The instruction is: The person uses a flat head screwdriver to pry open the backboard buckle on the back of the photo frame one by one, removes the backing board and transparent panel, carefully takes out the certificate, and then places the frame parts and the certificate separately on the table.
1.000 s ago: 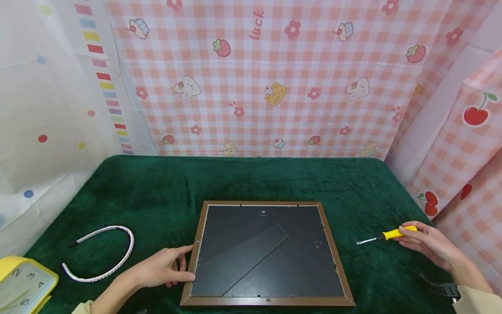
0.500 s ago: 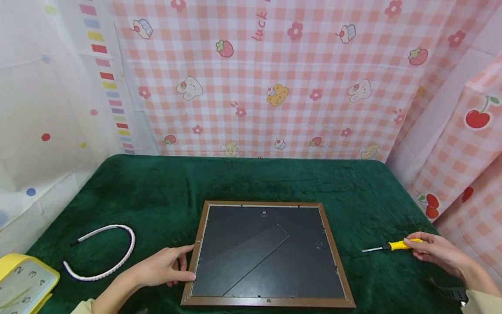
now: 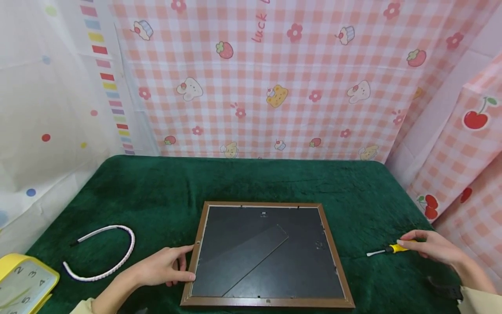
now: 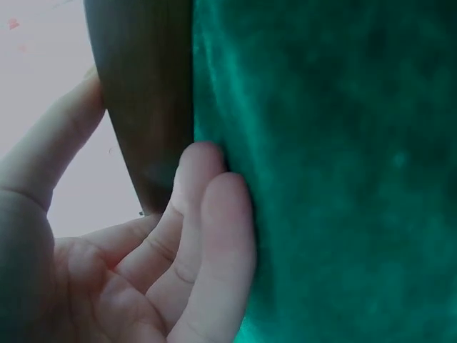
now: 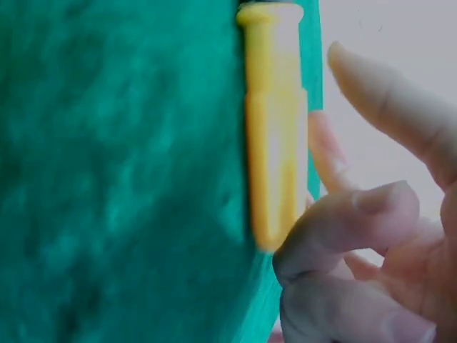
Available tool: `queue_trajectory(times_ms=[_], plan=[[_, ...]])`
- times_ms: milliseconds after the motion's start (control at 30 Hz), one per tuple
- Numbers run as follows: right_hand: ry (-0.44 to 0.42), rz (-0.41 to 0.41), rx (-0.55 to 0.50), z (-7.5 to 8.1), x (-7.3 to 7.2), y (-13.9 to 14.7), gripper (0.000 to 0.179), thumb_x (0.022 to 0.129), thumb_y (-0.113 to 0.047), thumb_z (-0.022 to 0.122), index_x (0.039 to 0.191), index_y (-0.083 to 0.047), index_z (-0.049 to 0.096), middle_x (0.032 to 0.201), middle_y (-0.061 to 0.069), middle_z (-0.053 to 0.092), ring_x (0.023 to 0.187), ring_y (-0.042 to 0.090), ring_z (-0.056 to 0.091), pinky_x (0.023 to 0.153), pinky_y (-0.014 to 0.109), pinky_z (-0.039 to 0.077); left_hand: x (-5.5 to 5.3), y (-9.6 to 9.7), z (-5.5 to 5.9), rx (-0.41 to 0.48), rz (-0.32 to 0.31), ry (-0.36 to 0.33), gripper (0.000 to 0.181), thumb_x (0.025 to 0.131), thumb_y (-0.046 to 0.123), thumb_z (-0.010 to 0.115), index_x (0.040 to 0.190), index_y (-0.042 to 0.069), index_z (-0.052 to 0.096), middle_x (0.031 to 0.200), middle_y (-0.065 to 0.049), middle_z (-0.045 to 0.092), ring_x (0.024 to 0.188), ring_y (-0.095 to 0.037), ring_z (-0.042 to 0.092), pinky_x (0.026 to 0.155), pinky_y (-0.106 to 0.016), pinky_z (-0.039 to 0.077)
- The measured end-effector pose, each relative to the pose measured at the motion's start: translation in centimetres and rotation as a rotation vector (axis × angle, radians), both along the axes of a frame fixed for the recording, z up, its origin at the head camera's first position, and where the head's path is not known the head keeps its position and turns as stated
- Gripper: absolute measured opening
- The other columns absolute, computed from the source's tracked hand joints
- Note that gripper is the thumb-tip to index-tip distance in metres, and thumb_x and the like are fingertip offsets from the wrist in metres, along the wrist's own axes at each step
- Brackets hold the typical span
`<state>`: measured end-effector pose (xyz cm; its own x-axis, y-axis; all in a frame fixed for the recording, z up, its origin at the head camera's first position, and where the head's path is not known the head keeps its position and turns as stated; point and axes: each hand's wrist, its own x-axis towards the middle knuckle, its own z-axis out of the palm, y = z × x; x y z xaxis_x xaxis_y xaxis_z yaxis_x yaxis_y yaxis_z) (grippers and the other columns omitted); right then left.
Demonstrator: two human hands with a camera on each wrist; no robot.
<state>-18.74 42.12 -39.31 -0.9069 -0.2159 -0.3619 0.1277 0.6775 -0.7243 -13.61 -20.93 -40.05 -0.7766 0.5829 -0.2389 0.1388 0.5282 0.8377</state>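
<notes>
A brown picture frame (image 3: 270, 270) lies on the green cloth with its black backing and folded support leg facing up. My left hand (image 3: 162, 267) holds its left edge, the thumb on the top of the rim and the fingers along the outer side, as the left wrist view also shows. At the right, a yellow-handled screwdriver (image 3: 397, 248) rests on the cloth, its metal tip pointing left. My right hand (image 3: 435, 248) is at the handle's end. In the right wrist view the thumb stands apart from the screwdriver handle (image 5: 275, 157), with curled fingers beside its lower end.
A white headband (image 3: 128, 253) lies at the left of the cloth (image 3: 251, 179). In the near left corner stands a yellow clock (image 3: 25, 283). Behind the table hangs a pink checked curtain (image 3: 251, 117).
My right hand has carried the screwdriver a little right and towards me, down onto the cloth. The left hand and the picture frame have stayed in place.
</notes>
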Motion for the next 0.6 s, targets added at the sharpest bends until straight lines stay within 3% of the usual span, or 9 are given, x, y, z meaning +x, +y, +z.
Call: queue_trajectory(times_ms=[133,233,400,600], plan=[[0.08,-0.036,0.002,0.7,-0.2,-2.2,0.045,0.09,-0.03,0.051,0.114,0.007,0.048,0.062,0.004,0.044,0.049,0.016,0.041,0.046,0.025,0.034,-0.3,-0.2,0.2,-0.04,-0.018,0.045,0.07,0.081,0.028,0.064,0.124,-0.017,0.033,0.07,-0.003,0.051,0.048,-0.014,0.052,0.043,-0.029,0.046],[0.18,-0.006,-0.056,1.2,-0.6,-4.6,0.043,0.09,-0.028,0.051,0.116,0.007,0.046,0.075,0.01,0.052,0.058,0.021,0.048,0.049,0.028,0.04,-1.0,-0.3,0.3,-0.061,-0.003,0.077,0.066,0.082,0.031,0.062,0.124,-0.014,0.036,0.071,-0.003,0.051,0.05,-0.015,0.054,0.044,-0.029,0.046],[0.275,0.154,-0.19,1.7,-1.4,-9.4,0.036,0.09,-0.019,0.052,0.115,0.006,0.046,0.102,0.022,0.053,0.081,0.024,0.055,0.059,0.036,0.047,-2.5,-0.4,0.4,-0.041,0.057,0.103,0.065,0.083,0.028,0.061,0.128,-0.009,0.032,0.073,-0.005,0.051,0.052,-0.019,0.055,0.047,-0.031,0.048],[0.351,0.396,-0.188,1.5,-2.1,-15.4,0.034,0.087,-0.021,0.057,0.114,-0.001,0.052,0.107,0.014,0.054,0.09,0.018,0.052,0.068,0.035,0.046,-4.7,0.0,0.4,-0.026,0.107,0.136,0.068,0.083,0.025,0.062,0.132,-0.006,0.027,0.081,-0.009,0.05,0.057,-0.02,0.056,0.05,-0.031,0.049]])
